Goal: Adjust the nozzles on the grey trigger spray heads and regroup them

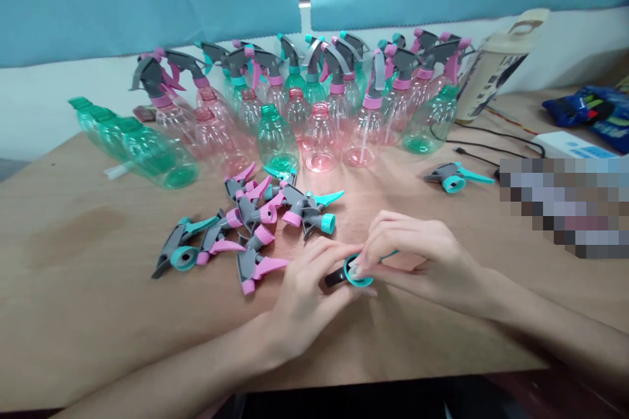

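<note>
The right hand, fingertips closed together, reaches into the turquoise collar of a trigger-sprayer head gripped by the left hand, near loose sprayer heads. Best to keep that collar steady, facing up.

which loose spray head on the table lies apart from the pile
The grey-and-teal spray head in front of the rightmost green bottle; the others lie bunched in a pile to its left.

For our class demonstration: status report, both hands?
Left hand holding grey-and-turquoise plastic spray head. Right hand at its round collar. Grey-and-pink plastic spray head near left hand.
</note>
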Motion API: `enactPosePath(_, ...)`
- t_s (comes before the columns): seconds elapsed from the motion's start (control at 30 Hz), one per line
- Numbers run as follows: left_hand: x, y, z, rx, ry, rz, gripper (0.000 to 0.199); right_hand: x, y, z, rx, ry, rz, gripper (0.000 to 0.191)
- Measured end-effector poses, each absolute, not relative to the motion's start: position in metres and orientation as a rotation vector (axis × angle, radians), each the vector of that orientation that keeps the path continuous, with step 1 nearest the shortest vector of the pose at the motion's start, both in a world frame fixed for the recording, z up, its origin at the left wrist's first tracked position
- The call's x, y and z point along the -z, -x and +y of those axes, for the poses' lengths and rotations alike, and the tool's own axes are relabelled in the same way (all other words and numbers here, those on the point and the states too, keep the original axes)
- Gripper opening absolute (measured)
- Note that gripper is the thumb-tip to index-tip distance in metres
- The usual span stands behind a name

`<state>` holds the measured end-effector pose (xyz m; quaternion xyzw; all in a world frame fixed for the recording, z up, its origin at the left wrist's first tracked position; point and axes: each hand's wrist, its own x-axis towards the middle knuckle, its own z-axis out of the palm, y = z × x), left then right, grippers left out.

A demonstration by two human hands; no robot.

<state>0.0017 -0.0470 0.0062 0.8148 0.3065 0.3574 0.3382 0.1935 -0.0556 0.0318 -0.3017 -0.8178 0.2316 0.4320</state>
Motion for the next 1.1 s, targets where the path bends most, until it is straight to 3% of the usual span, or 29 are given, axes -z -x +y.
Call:
enactPosePath(0.7,-0.005,0.005,-0.043,-0.899,-2.199,0.831,0.045,-0.054,-0.189,-0.058,-0.138,0.941,-2.297,0.016)
enactPosePath(1.1,-0.004,0.006,-0.042,-0.997,-2.339,0.737,0.045,-0.062,-0.192,-0.063,-0.251,1.093,-2.366,0.011)
